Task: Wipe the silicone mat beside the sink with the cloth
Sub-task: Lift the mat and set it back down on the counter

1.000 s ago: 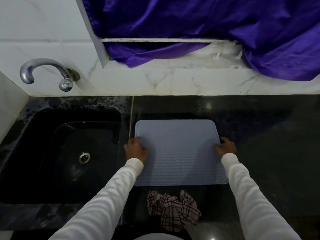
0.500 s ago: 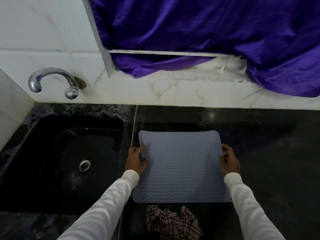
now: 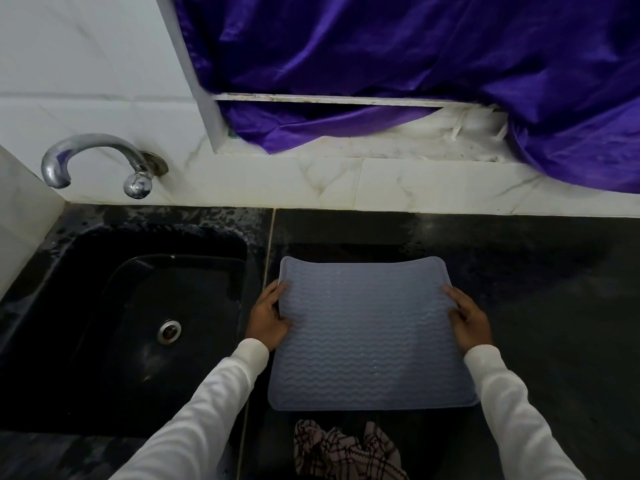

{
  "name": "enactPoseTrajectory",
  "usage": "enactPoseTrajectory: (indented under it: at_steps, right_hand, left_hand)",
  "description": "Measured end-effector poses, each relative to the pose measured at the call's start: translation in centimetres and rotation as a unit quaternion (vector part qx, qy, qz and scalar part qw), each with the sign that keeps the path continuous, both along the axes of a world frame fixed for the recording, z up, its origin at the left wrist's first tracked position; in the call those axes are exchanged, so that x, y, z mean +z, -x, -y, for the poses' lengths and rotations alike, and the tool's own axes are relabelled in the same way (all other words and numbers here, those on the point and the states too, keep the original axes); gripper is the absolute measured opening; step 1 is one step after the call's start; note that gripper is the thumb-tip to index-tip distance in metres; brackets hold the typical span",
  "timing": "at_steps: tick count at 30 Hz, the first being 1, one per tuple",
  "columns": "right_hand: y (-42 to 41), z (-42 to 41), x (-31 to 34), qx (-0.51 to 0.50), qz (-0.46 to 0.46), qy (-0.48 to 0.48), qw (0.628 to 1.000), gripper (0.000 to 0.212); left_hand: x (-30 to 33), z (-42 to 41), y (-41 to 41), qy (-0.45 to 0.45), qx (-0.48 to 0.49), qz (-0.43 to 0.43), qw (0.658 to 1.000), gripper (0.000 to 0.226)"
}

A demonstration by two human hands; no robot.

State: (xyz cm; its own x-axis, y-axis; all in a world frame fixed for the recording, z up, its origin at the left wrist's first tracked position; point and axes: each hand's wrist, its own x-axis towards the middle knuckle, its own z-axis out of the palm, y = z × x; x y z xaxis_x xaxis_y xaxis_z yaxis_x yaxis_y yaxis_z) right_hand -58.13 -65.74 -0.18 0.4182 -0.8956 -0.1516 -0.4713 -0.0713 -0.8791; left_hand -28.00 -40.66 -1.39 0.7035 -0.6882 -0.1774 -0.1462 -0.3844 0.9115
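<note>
Now that I've lifted the mat's [image 3: 370, 334] far edge off the counter [image 3: 536, 306] — left hand [image 3: 268, 318], right hand [image 3: 467, 318] gripping its sides — the cloth [image 3: 346, 452] sits untouched, no wiping yet.

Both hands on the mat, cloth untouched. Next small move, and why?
Probably lay the grey ribbed silicone mat flat, then free the right hand for the crumpled checked cloth: both it and the left hand grip mat edges, whose far edge looks curled up.
</note>
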Motion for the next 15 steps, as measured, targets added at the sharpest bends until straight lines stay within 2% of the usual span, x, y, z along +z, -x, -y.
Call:
enactPoseTrajectory:
  at_steps: [6,15]
  right_hand:
    - [-1.5,1.2,0.8,0.009,0.038,0.013,0.999,0.04]
    - [-5.1,4.7,0.8,0.029,0.04,0.043,0.998,0.043]
  left_hand:
    - [0.8,1.3,-0.7,0.037,0.021,-0.03,0.999,0.073]
    - [1.0,4.6,-5.5,0.058,0.029,-0.013,0.998,0.074]
